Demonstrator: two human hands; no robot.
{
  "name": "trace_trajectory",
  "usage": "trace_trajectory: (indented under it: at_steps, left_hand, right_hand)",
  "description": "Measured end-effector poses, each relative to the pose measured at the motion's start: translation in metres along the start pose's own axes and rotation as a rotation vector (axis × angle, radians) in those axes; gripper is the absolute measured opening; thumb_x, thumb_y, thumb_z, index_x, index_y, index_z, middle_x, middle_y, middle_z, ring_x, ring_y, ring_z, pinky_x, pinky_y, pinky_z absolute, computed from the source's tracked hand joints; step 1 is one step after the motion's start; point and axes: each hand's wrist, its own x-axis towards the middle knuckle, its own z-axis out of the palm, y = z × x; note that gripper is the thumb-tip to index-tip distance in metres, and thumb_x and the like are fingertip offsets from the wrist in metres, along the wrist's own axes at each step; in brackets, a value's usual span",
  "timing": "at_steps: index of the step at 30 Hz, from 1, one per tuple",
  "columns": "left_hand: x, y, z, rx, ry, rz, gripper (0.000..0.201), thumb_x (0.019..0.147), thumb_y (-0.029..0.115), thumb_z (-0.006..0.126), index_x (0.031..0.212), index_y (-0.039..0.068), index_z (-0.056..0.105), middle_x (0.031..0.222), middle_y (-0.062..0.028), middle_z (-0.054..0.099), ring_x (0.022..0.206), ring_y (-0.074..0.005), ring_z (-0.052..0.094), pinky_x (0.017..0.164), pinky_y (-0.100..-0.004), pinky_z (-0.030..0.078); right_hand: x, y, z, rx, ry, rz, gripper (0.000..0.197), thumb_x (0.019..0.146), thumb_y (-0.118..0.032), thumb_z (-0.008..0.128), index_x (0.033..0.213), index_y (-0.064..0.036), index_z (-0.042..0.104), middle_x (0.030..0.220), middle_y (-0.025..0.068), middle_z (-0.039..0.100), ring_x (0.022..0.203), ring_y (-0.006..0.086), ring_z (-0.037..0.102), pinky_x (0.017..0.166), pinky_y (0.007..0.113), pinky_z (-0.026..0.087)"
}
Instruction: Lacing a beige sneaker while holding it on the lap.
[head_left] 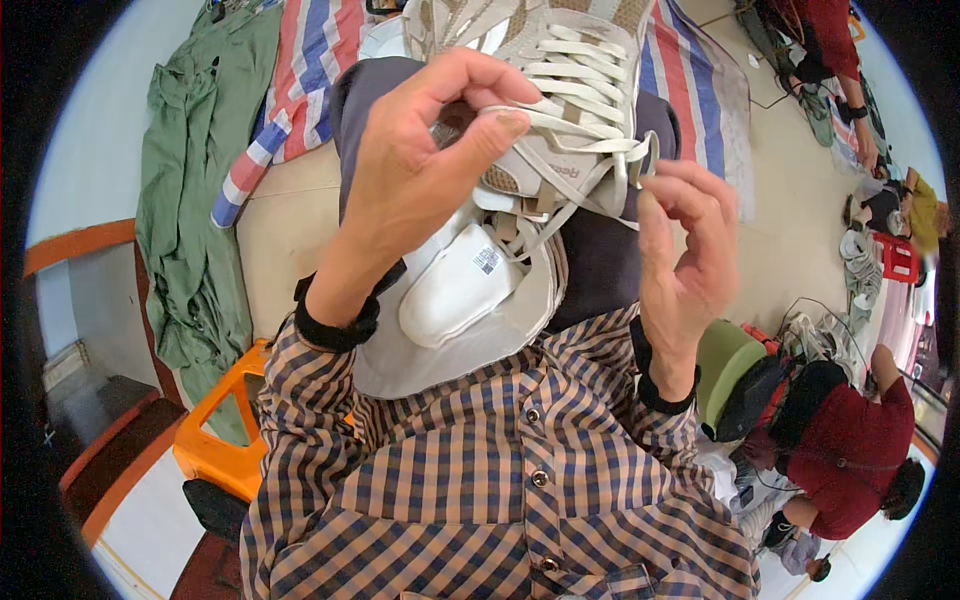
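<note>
A beige and white sneaker [607, 22] rests over my lap, with pale flat laces [575, 72] crossing its front in several rows. My left hand [405, 165] is at the left side of the lacing, thumb and forefinger pinched on a lace. To the right of the shoe, my right hand [690, 235] pinches a lace that bends in a small loop above its fingertips. Loose lace strands cross between the two hands. Below the lacing lies a white padded, tongue-shaped piece [455, 290] with a small square code, on a pale grey piece [400, 375].
At left are an orange plastic stool [215, 425] and green cloth [190, 200]. Striped sheeting [310, 70] lies ahead on the floor. A green rounded object [725, 370] stands close to my right forearm. A person in a dark red top [850, 450] is at right, near a red stool [897, 258].
</note>
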Motion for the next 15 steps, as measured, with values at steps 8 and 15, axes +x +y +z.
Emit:
trace_trajectory:
  at_steps: [8,15]
  left_hand:
    - [-0.005,-0.005,0.001,-0.062,0.040,0.014,0.015,0.089,0.010,0.064,0.100,0.001,0.062,0.088,0.0015,0.058,0.083,-0.0066,0.050,0.077,-0.0203,0.041]
    - [-0.006,-0.003,0.000,-0.014,0.072,0.024,0.014,0.088,0.010,0.065,0.098,0.002,0.062,0.085,-0.0003,0.060,0.081,-0.0082,0.053,0.076,-0.0223,0.043]
  right_hand:
    - [0.012,-0.004,0.024,-0.059,-0.042,0.055,0.027,0.077,0.004,0.068,0.101,-0.0057,0.065,0.097,0.0077,0.056,0.072,0.0138,0.052,0.064,0.027,0.045]
    - [0.025,-0.013,0.027,-0.296,-0.063,-0.097,0.020,0.075,0.004,0.070,0.092,-0.0046,0.065,0.095,0.0095,0.058,0.077,0.0197,0.056,0.066,0.028,0.045]
